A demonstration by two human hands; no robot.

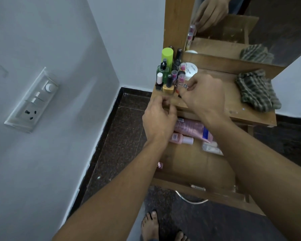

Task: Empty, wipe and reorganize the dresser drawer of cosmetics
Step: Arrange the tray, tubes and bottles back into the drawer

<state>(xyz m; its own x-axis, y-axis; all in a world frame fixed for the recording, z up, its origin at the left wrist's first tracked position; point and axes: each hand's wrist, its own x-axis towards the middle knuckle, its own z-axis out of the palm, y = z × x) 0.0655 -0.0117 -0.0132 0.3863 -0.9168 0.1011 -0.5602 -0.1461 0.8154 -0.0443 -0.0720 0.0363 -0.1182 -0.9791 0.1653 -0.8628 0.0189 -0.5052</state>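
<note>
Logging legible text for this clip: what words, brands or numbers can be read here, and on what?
"POLISH": on the lid of the white round tub on the dresser top; the other words on it are blurred.
Black nail polish cap: light marking, too small to read.
Small pink bottle in the drawer: label too blurred.
Pink tube: blue label, unreadable.

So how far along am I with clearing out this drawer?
Partly emptied. A cluster of cosmetics already stands on the dresser top. Your right hand pinches another small item beside them; whether the left hand holds anything is unclear. Still in the open drawer: a pink tube, a pink bottle, a white packet. The cloth lies aside, so wiping and reorganizing look not yet started.
</note>
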